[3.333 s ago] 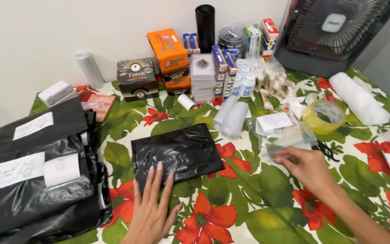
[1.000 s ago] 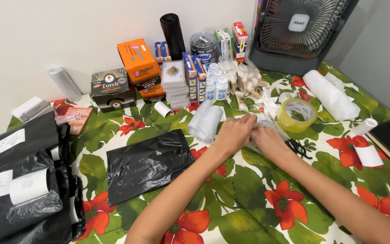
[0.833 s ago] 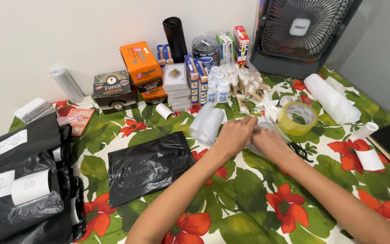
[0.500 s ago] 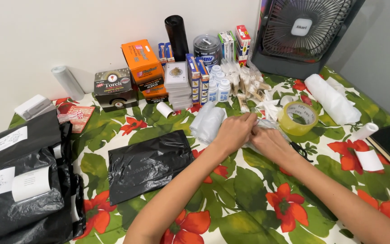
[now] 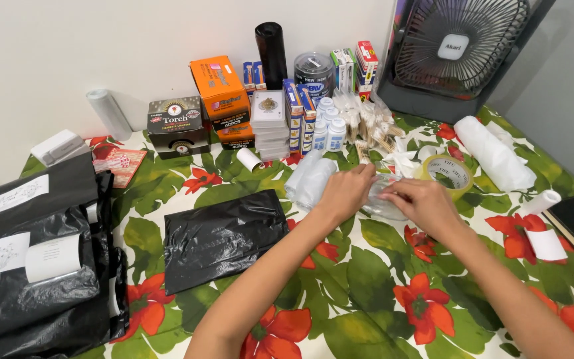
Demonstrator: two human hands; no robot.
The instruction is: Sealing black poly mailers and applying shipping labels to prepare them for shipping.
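gripping a clear plastic bag [image 5: 383,203] between them, the left hand [image 5: 347,193] and right hand [image 5: 420,203] are both pinching it, just beside the yellow tape roll [image 5: 448,173].

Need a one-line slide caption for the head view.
Both hands, left and right, hold a clear bag over a floral tablecloth, beside a tape roll.

Home packing spot for small goods. Flowered tablecloth [image 5: 380,279] against a plain wall; behind it, stacked boxes [image 5: 220,86] and a fan [image 5: 460,46]. Labelled black parcels [image 5: 28,266] left of the boxes.
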